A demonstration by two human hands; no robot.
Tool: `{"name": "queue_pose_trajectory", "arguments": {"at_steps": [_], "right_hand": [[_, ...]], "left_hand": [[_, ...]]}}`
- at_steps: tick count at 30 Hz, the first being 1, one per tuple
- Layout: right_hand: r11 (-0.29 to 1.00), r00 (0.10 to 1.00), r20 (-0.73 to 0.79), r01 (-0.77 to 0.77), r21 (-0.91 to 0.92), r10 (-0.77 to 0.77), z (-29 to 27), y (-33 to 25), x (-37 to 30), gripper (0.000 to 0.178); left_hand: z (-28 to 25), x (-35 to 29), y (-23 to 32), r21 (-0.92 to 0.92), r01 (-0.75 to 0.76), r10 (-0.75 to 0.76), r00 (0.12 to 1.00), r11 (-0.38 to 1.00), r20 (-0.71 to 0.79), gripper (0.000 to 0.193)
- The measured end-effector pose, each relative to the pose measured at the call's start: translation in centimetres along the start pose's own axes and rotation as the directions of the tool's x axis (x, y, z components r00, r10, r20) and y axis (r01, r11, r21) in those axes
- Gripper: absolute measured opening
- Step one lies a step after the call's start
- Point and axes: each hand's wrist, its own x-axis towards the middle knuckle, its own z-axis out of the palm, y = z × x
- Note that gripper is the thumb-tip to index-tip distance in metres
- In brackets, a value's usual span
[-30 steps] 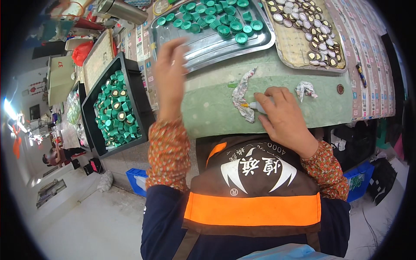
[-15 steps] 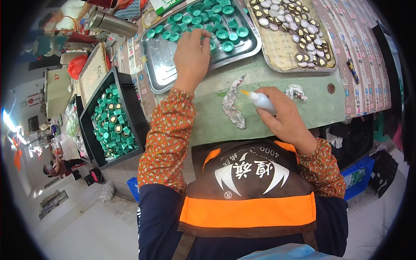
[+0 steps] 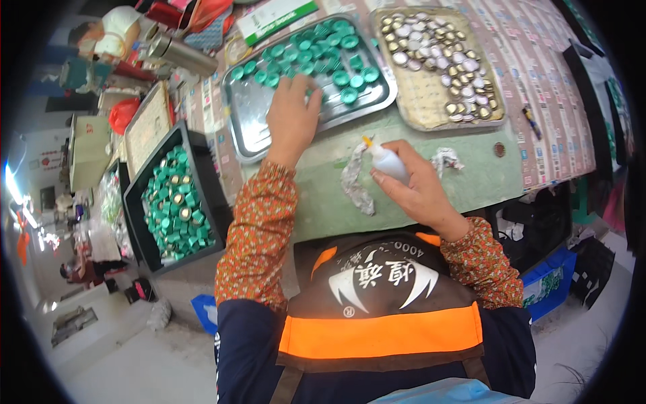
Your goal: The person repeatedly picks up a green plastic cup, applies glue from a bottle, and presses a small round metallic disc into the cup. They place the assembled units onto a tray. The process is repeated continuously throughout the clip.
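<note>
My left hand (image 3: 293,120) reaches over the near part of a shiny metal tray (image 3: 250,128), its fingers bent down among ribbed green bottle caps (image 3: 306,55). The fingertips are closed together, and what they hold, if anything, is hidden. In my right hand (image 3: 420,192) is a small white squeeze bottle (image 3: 390,165) with an orange-yellow nozzle, tilted up and to the left. Its tip is beside the far end of a crumpled whitish strip (image 3: 353,182) on the green mat (image 3: 316,195).
To the right stands a second tray (image 3: 418,101) of round metallic and white pieces. A black bin (image 3: 219,202) of green caps is at the left. A crumpled scrap (image 3: 446,159), a brown disc (image 3: 499,149) and a dark pen (image 3: 531,122) lie on the right, a steel flask (image 3: 182,54) far left.
The whole view has shifted a little. My left hand has drawn slightly nearer over the tray. The bottle's nozzle has come closer to the crumpled strip's far end.
</note>
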Motion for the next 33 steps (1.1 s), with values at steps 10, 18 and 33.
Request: {"name": "queue_pose_trajectory", "arguments": {"at_steps": [10, 18, 33], "right_hand": [[0.995, 0.994, -0.076, 0.067, -0.073, -0.073, -1.6, 1.0, 0.1, 0.038], [0.951, 0.971, -0.214, 0.164, 0.263, -0.108, 0.2, 0.6, 1.8, 0.033], [0.894, 0.908, 0.025, 0.416, -0.166, -0.418, -0.1, -0.2, -1.1, 0.034]], "left_hand": [[-0.4, -1.6, 0.7, -0.277, -0.025, -0.029, 0.981, 0.960, -0.190, 0.021], [-4.9, -7.5, 8.3, -0.254, -0.326, 0.332, 0.943, 0.911, -0.018, 0.025], [-3.8, -13.9, 7.4, -0.660, 0.749, 0.077, 0.662, -0.050, 0.745, 0.047]]}}
